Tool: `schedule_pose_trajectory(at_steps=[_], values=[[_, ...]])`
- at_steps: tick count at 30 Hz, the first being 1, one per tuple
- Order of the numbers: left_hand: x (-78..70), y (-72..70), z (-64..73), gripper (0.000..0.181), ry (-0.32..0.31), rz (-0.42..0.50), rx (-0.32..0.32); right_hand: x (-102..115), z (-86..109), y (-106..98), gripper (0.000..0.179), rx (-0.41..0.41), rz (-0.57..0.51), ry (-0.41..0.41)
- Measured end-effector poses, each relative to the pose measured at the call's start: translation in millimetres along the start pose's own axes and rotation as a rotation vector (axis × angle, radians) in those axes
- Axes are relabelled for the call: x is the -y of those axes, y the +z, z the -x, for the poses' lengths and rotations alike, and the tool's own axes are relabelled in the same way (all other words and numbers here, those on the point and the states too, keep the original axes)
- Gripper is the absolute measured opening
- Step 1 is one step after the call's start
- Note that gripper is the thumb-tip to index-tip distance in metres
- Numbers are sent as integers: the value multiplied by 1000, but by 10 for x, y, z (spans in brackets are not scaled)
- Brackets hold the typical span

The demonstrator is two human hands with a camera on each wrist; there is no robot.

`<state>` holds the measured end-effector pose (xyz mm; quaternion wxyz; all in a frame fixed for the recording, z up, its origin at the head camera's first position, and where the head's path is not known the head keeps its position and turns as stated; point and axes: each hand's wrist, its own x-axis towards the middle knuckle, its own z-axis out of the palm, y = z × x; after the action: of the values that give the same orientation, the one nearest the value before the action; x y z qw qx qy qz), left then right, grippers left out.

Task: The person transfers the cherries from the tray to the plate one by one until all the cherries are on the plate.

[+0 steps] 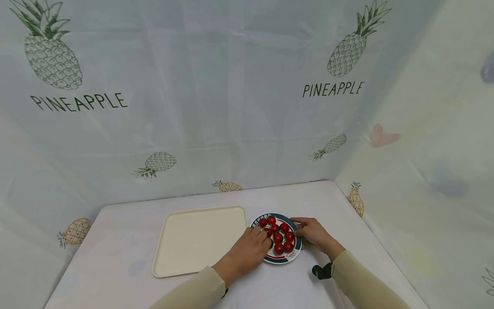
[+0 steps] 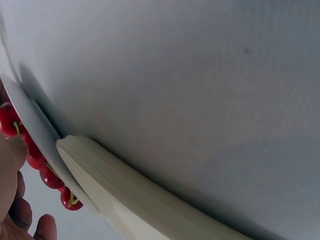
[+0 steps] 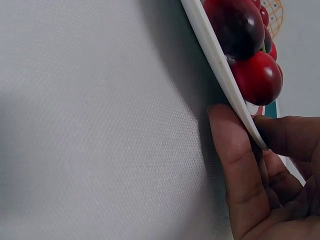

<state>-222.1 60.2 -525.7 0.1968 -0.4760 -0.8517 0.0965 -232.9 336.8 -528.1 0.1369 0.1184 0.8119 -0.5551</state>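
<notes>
A round plate (image 1: 279, 259) with a dark teal rim band holds several shiny red cherries (image 1: 278, 237), some with green stems. My right hand (image 1: 317, 235) grips its right edge; in the right wrist view the rim (image 3: 220, 65) sits pinched between fingers below and above. Over the left side of the plate lies my left hand (image 1: 248, 252), its fingertips down among the cherries. In the left wrist view that hand (image 2: 10, 190) is close to the cherries (image 2: 49, 177); whether it pinches one is hidden.
A cream rectangular tray (image 1: 200, 240) lies just left of the plate, its rim (image 2: 80, 150) against the plate's edge. White cloth covers the table (image 1: 127, 253). Pineapple-printed curtains (image 1: 231, 86) hang behind and at both sides. A dark strap piece (image 1: 322, 271) is at my right wrist.
</notes>
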Motion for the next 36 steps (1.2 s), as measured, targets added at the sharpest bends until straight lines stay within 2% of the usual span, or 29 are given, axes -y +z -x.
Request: schedule_pose_trajectory(at_steps=[8,15,23,36], values=[[25,49,8,24,19,-21,69,8,21,18,54,-6,-3,-4],[26,35,10,33,-1,-6,123,3,32,24,54,-13,11,-8],[46,52,30,12,-19,9,62,9,27,26,54,-20,15,-3],[41,12,53,19,-49,57,70,2,33,26,53,-45,15,1]])
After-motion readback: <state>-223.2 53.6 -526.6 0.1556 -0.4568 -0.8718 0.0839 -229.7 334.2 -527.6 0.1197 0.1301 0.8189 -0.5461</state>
